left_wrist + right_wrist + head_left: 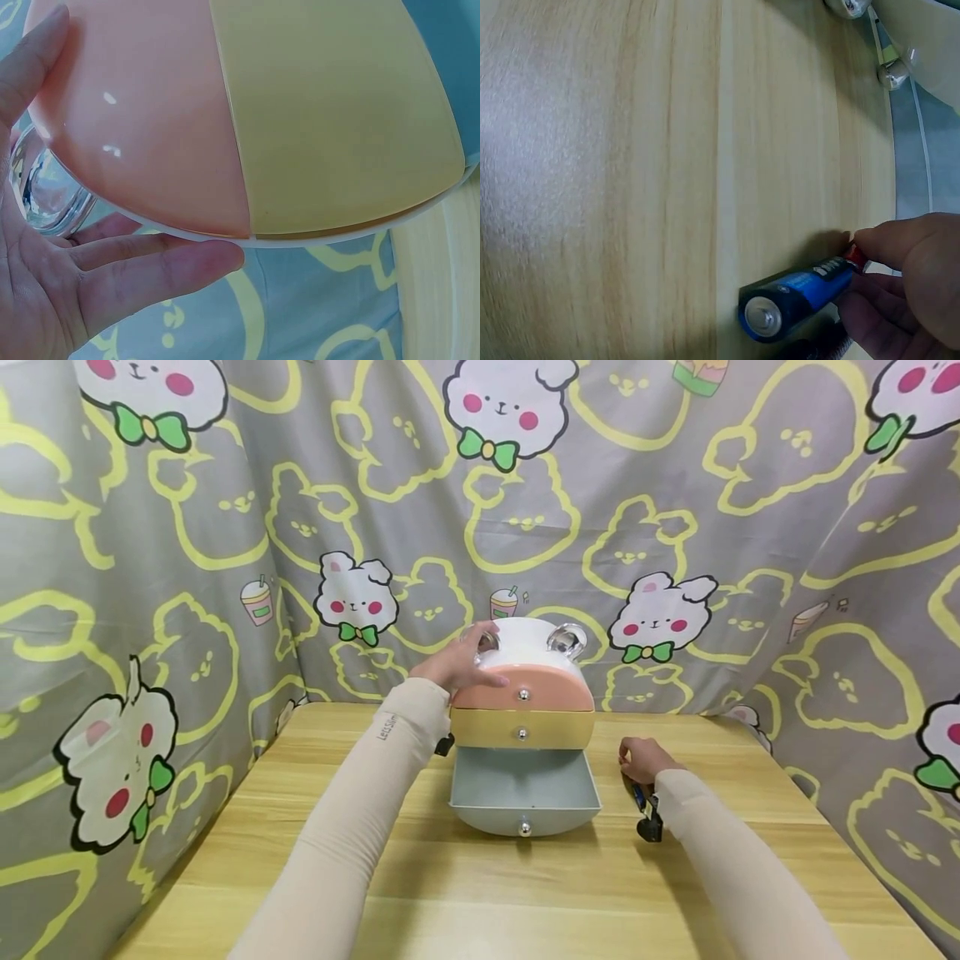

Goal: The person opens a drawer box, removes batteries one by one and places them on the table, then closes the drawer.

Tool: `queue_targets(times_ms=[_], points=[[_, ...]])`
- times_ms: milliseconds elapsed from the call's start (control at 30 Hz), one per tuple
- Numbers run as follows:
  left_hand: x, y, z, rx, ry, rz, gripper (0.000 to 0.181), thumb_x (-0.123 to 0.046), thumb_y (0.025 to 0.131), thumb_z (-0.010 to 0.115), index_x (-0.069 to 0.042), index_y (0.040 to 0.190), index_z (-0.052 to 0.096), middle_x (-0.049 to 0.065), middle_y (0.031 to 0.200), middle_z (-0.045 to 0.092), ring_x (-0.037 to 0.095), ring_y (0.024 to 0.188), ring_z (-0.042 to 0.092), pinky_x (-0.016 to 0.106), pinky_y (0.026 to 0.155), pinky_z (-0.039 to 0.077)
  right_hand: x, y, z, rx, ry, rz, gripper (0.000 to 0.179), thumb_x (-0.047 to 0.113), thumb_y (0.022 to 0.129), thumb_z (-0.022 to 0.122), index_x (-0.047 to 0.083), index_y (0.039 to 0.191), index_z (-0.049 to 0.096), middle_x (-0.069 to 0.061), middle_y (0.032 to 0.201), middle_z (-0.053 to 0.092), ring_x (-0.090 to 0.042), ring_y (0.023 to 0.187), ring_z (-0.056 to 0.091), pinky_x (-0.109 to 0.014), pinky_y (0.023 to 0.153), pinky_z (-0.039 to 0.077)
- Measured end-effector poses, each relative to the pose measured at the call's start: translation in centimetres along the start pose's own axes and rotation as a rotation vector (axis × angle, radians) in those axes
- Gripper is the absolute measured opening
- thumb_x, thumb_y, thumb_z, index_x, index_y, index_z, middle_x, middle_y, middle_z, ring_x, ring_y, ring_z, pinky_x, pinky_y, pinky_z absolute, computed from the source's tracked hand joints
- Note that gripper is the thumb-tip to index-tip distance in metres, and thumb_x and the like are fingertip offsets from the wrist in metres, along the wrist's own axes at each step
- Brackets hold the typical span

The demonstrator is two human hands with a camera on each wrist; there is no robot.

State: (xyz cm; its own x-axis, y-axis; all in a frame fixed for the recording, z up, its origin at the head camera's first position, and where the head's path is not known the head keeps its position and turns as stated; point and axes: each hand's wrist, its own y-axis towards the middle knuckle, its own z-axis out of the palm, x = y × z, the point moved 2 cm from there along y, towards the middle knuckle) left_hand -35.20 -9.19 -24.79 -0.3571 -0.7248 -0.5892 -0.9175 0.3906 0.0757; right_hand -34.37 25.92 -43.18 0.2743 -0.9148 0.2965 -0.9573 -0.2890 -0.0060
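Note:
A small rounded drawer cabinet (525, 631) with silver ear-like loops stands mid-table. Its pink top drawer (491, 693) and yellow middle drawer (487, 727) are closed, while the grey-green bottom drawer (517, 781) is pulled out. My left hand (461, 660) holds the cabinet's upper left corner: in the left wrist view the thumb (41, 56) presses the pink front and the fingers (165, 281) reach along the side. To the right of the drawer, my right hand (647, 760) pinches a blue-and-black battery (799, 300) by its red end, low over the tabletop.
The wooden table (525, 902) runs back to a grey patterned curtain (420, 527) that hangs behind and at both sides. Silver knobs (525, 829) stick out from the drawer fronts. A dark object shows beneath the battery in the right wrist view, partly cut off.

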Motion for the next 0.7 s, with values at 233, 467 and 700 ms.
queue_targets(times_ms=[233,467,700], points=[[-0.01,0.06,-0.01,-0.003,0.005,-0.003,0.094,-0.042,0.076,0.083,-0.031,0.147,0.024,0.011,0.146,0.041,0.031,0.13,0.042,0.043,0.107,0.035,-0.2,0.09,-0.08,0.002,-0.017,-0.001,0.009,0.005,0.084,0.063,0.001,0.092,0.059,-0.011,0.081,0.06,-0.026,0.068,0.053,-0.039,0.063,0.047],[0.08,0.13,0.01,-0.001,0.018,0.002,0.093,-0.043,0.076,0.082,-0.032,0.147,0.023,0.012,0.147,0.04,0.031,0.129,0.043,0.042,0.107,0.034,0.02,-0.22,-0.17,0.014,-0.019,0.016,0.018,0.009,0.087,0.063,-0.004,0.098,0.057,-0.018,0.087,0.062,-0.028,0.072,0.056,-0.043,0.068,0.049],[0.03,0.15,0.02,0.001,0.018,-0.012,0.093,-0.043,0.076,0.082,-0.033,0.147,0.023,0.012,0.147,0.039,0.032,0.13,0.042,0.044,0.107,0.034,0.33,-0.24,-1.0,0.008,0.008,0.043,0.032,0.012,0.09,0.062,-0.01,0.111,0.055,-0.026,0.097,0.062,-0.027,0.072,0.057,-0.043,0.068,0.049]])
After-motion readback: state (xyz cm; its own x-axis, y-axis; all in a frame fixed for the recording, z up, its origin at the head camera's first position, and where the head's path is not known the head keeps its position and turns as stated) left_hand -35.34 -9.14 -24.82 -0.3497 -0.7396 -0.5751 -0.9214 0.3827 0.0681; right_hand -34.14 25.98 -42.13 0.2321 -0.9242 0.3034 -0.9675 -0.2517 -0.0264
